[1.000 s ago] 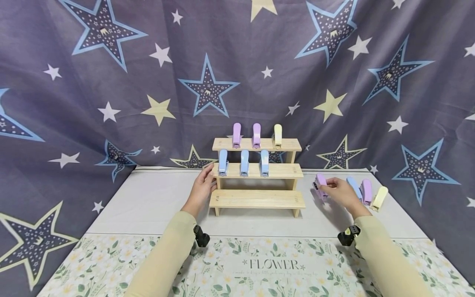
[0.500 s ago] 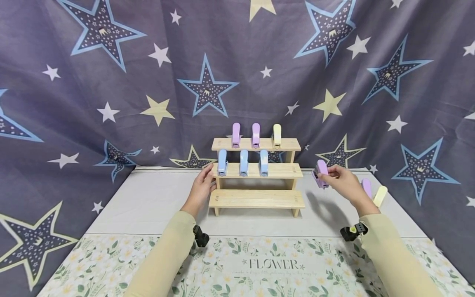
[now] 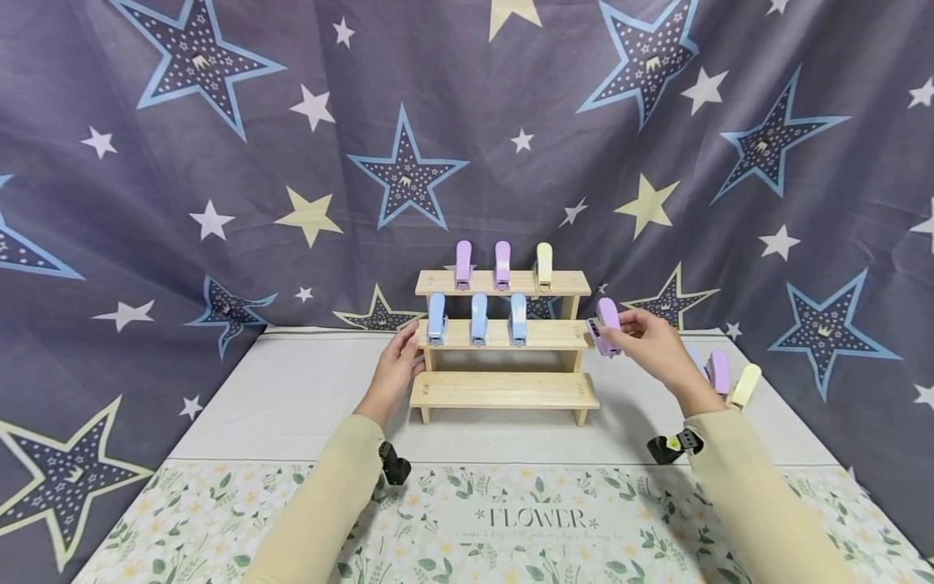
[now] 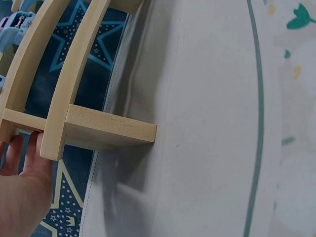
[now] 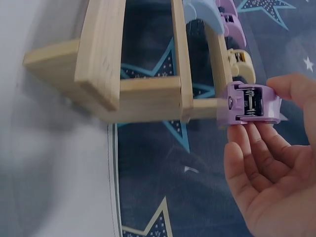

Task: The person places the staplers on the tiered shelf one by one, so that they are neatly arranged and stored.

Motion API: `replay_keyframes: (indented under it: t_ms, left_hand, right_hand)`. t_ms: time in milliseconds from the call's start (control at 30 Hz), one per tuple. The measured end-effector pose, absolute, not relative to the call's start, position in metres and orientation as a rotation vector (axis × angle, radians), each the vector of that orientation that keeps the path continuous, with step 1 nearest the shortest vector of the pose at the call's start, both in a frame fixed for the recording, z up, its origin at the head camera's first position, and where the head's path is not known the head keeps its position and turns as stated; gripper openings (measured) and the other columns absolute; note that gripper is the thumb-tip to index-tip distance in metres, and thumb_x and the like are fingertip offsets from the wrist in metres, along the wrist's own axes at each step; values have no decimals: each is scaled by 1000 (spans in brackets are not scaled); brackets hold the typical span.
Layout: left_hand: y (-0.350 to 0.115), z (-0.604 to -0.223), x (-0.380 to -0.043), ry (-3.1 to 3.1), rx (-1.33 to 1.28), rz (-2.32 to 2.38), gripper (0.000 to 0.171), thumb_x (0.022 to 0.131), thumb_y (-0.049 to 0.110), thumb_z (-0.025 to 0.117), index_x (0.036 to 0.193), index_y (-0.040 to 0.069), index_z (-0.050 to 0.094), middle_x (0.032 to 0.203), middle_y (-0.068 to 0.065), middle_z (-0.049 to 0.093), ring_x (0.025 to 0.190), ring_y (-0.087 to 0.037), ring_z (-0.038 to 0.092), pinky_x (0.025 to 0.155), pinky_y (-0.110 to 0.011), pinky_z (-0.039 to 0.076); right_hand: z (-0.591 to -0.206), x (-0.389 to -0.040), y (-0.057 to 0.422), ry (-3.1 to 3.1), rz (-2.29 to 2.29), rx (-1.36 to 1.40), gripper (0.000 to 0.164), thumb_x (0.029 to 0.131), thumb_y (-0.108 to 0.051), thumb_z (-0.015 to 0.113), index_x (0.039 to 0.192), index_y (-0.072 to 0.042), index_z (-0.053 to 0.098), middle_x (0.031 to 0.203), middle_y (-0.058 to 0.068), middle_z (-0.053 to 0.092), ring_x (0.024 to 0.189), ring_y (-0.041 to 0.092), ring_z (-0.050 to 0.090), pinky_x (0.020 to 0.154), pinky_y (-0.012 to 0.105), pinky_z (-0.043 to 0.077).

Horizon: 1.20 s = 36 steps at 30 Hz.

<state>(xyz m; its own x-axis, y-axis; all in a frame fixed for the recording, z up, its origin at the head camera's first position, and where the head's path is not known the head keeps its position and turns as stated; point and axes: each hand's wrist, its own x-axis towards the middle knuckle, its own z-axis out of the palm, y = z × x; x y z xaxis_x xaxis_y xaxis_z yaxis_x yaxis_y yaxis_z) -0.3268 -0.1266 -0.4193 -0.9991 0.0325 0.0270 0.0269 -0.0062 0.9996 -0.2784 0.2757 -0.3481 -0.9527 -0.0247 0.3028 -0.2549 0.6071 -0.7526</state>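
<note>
In the head view my right hand (image 3: 653, 345) pinches a purple stapler (image 3: 608, 328) between thumb and fingers, off the table, beside the right end of the middle tier. The right wrist view shows this stapler's (image 5: 252, 103) open-looking end and metal spring. My left hand (image 3: 394, 369) holds the left end of the middle tier of a three-tier wooden display rack (image 3: 503, 391); its fingertips (image 4: 34, 148) reach under the board. Three blue staplers (image 3: 478, 320) stand on the middle tier. On the top tier stand two purple staplers (image 3: 502, 266) and a yellow stapler (image 3: 543, 268).
Right of the rack, a purple stapler (image 3: 718, 371) and a yellow stapler (image 3: 744, 385) stand on the white table (image 3: 292, 405), with a blue one mostly hidden behind my right hand. A floral mat (image 3: 540, 519) lies in front. A star-patterned curtain (image 3: 255, 186) hangs behind.
My right hand has lifted the purple stapler from near the table and carried it left to the middle tier's right end. My left hand stays at the rack.
</note>
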Motion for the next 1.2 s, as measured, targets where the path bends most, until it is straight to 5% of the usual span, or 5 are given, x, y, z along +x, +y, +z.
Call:
replay_keyframes:
  t_ms: [1200]
  left_hand:
    - [-124, -423, -325, 2265, 89, 2245, 47, 111, 24, 36, 157, 16, 33, 151, -12, 41, 133, -31, 46, 112, -43, 43]
  right_hand:
    - [-365, -322, 224, -2621, 1321, 136, 49, 93, -41, 71, 117, 1, 63, 101, 13, 64, 89, 24, 58, 74, 30, 50]
